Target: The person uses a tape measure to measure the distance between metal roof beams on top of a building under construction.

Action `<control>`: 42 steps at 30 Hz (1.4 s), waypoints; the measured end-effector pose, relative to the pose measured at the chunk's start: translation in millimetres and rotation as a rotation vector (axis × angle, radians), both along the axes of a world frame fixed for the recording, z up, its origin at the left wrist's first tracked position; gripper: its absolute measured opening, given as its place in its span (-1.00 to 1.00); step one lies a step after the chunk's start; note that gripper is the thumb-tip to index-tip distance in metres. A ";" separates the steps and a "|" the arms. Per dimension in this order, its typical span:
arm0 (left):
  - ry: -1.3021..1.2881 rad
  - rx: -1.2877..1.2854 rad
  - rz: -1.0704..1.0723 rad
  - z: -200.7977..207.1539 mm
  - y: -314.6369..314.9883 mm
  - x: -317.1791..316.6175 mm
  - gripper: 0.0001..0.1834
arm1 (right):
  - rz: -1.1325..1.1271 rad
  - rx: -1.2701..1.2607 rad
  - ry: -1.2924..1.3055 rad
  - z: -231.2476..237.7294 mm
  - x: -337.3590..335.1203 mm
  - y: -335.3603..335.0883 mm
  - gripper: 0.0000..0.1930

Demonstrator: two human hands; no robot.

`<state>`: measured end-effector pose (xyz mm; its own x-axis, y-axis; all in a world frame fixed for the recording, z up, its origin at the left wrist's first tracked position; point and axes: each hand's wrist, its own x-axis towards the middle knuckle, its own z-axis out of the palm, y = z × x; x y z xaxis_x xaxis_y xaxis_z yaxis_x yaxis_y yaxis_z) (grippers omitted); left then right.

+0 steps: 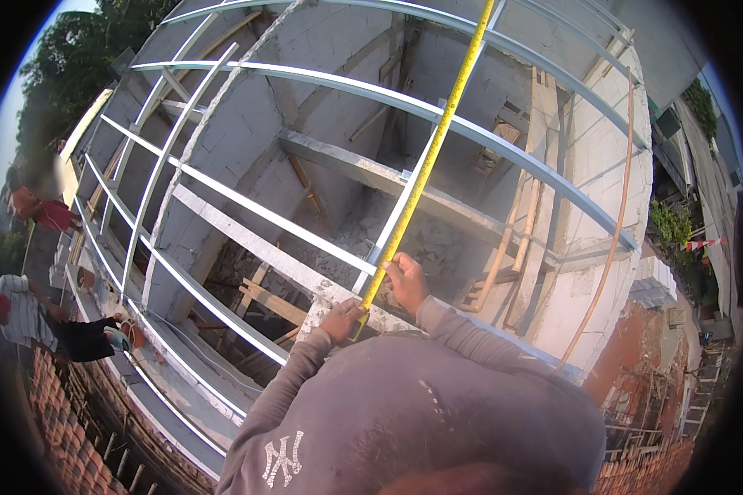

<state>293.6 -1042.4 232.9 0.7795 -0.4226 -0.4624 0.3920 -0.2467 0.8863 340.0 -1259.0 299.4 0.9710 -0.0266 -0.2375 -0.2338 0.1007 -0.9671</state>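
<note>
Both hands — left hand (341,318) and right hand (406,279) — are pinching the yellow tape measure (428,157) against a metal rail (388,235). A loosening grip is risking the tape sliding off — spoiling the reading.

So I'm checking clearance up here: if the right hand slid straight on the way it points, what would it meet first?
The right hand points up along the yellow tape measure. First in that line looks to be the grey metal rail crossing under the tape just beyond the fingers, though depth is unclear.
</note>
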 end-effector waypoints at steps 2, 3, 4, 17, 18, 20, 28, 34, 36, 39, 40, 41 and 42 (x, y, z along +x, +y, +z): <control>0.075 -0.050 0.039 9.6 -12.9 12.6 -0.86 | 0.120 -0.048 -0.010 -26.0 -21.4 5.4 -0.81; 0.064 -0.093 0.059 0.6 -13.2 14.5 -0.87 | 0.153 -0.126 -0.071 -42.9 -29.8 11.3 -0.81; 0.069 -0.103 0.034 9.8 -18.1 17.2 -0.88 | 0.164 -0.208 -0.130 -48.0 -32.8 12.5 -0.82; 0.070 -0.112 -0.141 -18.7 7.7 22.3 -0.85 | -0.267 -0.319 -0.296 26.2 50.0 -33.5 -0.77; 0.206 -0.171 -0.097 -23.2 16.3 17.4 -0.86 | -0.276 -0.377 -0.246 44.8 67.2 -42.2 -0.77; 0.145 -0.110 -0.107 -34.9 26.3 8.6 -0.84 | -0.392 -0.499 -0.406 94.9 93.7 -59.5 -0.78; 0.205 -0.297 -0.177 -41.6 3.6 23.3 -0.86 | -0.526 -0.077 -0.464 168.3 182.4 -140.4 -0.78; 0.029 -0.265 -0.163 -0.9 -46.7 73.7 -0.83 | -0.454 -0.035 -0.436 137.9 151.6 -100.3 -0.78; -0.069 -0.254 -0.208 19.1 -61.2 89.5 -0.80 | -0.410 -0.063 -0.437 123.3 131.2 -87.6 -0.78; -0.225 -0.303 -0.217 37.6 -86.5 112.0 -0.83 | -0.372 -0.123 -0.454 104.1 98.8 -74.5 -0.83; -0.318 -0.300 -0.226 46.7 -93.2 118.4 -0.84 | -0.384 -0.159 -0.486 96.3 89.0 -72.5 -0.86; -0.263 -0.339 -0.204 36.4 -94.8 132.0 -0.84 | -0.364 -0.222 -0.458 100.0 77.4 -59.0 -0.82; -0.210 -0.350 -0.198 41.3 -100.2 136.6 -0.83 | -0.362 -0.292 -0.418 98.4 61.3 -53.0 -0.78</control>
